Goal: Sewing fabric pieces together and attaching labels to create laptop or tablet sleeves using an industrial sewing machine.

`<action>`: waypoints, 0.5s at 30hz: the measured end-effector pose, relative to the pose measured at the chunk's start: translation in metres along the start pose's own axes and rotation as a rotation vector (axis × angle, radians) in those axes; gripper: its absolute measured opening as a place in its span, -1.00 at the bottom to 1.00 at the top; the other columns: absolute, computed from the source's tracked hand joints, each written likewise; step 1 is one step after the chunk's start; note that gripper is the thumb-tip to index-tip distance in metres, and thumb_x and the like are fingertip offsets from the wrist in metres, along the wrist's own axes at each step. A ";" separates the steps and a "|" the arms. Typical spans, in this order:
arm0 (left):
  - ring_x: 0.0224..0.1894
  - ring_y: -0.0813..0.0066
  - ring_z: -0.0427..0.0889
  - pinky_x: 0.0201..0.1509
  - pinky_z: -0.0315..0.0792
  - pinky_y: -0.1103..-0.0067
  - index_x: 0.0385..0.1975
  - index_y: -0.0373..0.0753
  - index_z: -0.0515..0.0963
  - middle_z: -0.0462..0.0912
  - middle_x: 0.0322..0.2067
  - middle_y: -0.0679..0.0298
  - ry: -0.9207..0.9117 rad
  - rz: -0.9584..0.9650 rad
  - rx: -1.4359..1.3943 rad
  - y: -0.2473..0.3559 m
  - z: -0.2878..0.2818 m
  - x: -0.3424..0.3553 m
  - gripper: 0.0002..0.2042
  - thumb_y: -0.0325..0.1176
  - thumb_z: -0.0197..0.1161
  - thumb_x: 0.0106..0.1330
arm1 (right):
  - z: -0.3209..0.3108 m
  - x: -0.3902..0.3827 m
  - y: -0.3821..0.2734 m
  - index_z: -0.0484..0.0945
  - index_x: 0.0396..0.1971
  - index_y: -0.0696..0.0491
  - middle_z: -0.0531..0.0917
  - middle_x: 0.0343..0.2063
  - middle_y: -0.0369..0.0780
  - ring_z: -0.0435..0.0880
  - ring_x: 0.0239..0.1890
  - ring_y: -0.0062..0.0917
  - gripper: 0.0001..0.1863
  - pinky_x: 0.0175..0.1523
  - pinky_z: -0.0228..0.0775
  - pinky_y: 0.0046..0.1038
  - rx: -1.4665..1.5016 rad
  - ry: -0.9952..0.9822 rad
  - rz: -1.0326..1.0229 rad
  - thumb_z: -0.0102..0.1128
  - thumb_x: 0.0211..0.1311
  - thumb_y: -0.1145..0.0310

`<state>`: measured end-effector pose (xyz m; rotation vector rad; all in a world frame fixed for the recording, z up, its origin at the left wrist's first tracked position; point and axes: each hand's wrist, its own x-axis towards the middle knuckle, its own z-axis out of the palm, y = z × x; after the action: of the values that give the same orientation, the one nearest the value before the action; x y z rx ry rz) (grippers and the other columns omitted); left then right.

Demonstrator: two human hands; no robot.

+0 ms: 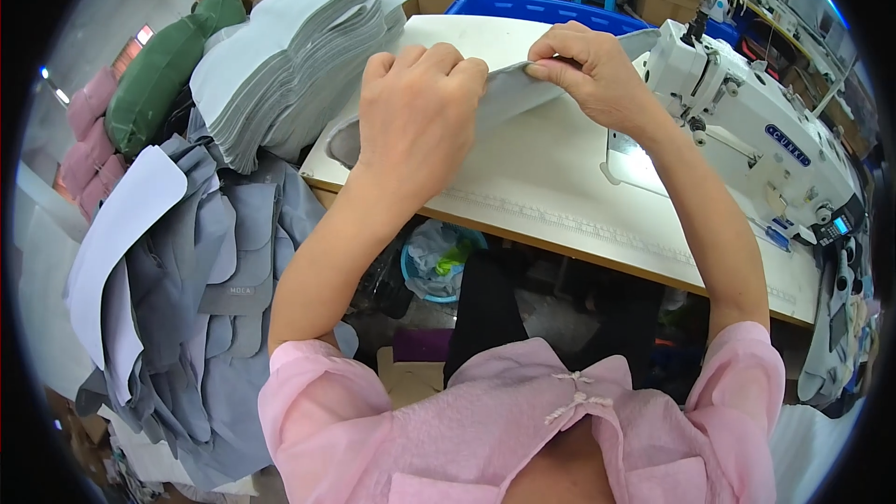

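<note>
Above the white sewing table (560, 177), both my hands are raised with a long, light-grey fabric piece (523, 98) between them. My left hand (420, 117) has its fingers curled over the fabric's left part; the fingertips are hidden behind the knuckles. A pinch of thumb and forefinger in my right hand (597, 75) grips the upper edge. The cloth runs on behind that hand toward the white sewing machine (737, 103), whose lamp lights the tabletop around the needle area. A darker grey, rounded end of cloth (344, 143) shows beneath my left wrist.
Left of the table rises a thick stack of pale grey cut pieces (289, 47), with loose grey panels (187, 289) heaped below it. A green bundle (154, 84) lies beyond. Behind the table is a blue bin (532, 9); under it, a light-blue basket (439, 294).
</note>
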<state>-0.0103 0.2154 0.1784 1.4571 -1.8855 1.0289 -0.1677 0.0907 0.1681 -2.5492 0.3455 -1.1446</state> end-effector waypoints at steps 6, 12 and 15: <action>-0.54 0.48 0.46 -0.43 0.26 0.53 -0.62 -0.22 0.49 0.47 -0.62 0.29 -0.046 0.007 -0.095 -0.005 0.008 0.001 -0.93 -0.41 0.13 0.01 | 0.004 -0.005 0.001 0.51 -0.54 0.12 0.51 -0.59 -0.26 0.42 -0.45 -0.47 -0.90 -0.29 0.25 -0.50 0.007 0.021 -0.026 0.14 -0.02 0.40; -0.54 0.73 0.36 -0.47 0.27 0.75 -0.47 -0.32 0.51 0.49 -0.55 0.41 -0.571 -0.961 -1.470 -0.007 0.019 -0.018 -0.87 -0.38 0.12 0.15 | 0.010 -0.018 0.008 0.50 -0.54 0.09 0.54 -0.50 -0.25 0.46 -0.33 -0.43 -0.95 -0.20 0.28 -0.46 -0.099 0.002 -0.100 0.14 -0.05 0.45; -0.53 0.72 0.37 -0.45 0.28 0.76 -0.42 -0.33 0.51 0.49 -0.54 0.36 -0.531 -0.966 -1.476 0.003 0.025 -0.030 -0.86 -0.38 0.12 0.15 | 0.018 -0.043 0.012 0.50 -0.45 0.09 0.53 -0.39 -0.23 0.45 -0.26 -0.40 -0.88 -0.16 0.29 -0.44 -0.269 0.289 -0.227 0.16 -0.08 0.48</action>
<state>-0.0039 0.2116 0.1401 1.2891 -1.2120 -1.0903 -0.1827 0.0980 0.1232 -2.7051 0.3009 -1.6620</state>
